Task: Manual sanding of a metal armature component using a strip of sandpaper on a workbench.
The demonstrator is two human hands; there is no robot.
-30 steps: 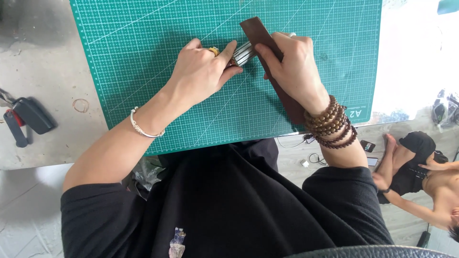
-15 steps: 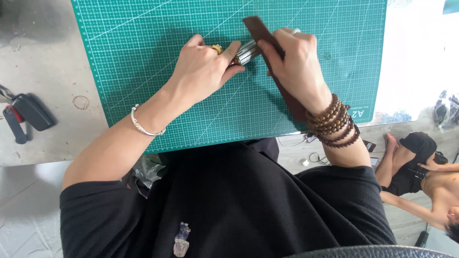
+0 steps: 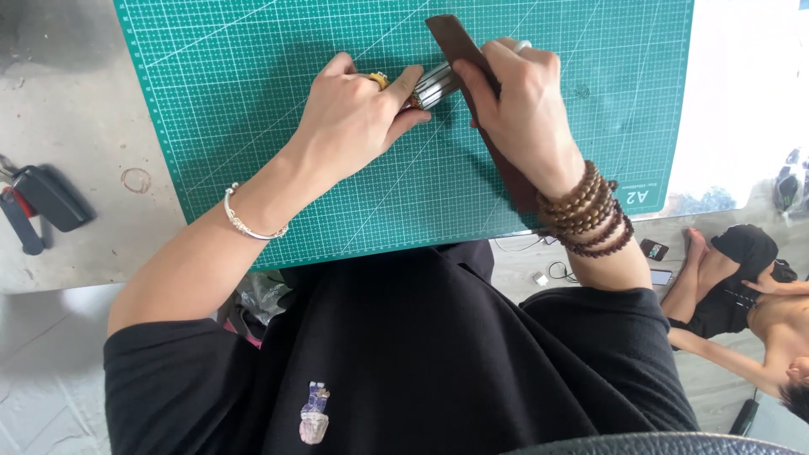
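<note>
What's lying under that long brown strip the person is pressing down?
The brown strip lies flat on the green cutting mat, whose white grid shows around it. The right hand and beaded bracelets cover its middle and near end, so anything beneath there stays hidden.

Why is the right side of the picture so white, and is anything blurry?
Head view: bright daylight washes out the table right of the green cutting mat; soft shadows lie under the left hand and right hand; both hands and the brown leather strip look sharp.

One head camera looks steeply down, close over the cutting mat [image 3: 253,126].
</note>
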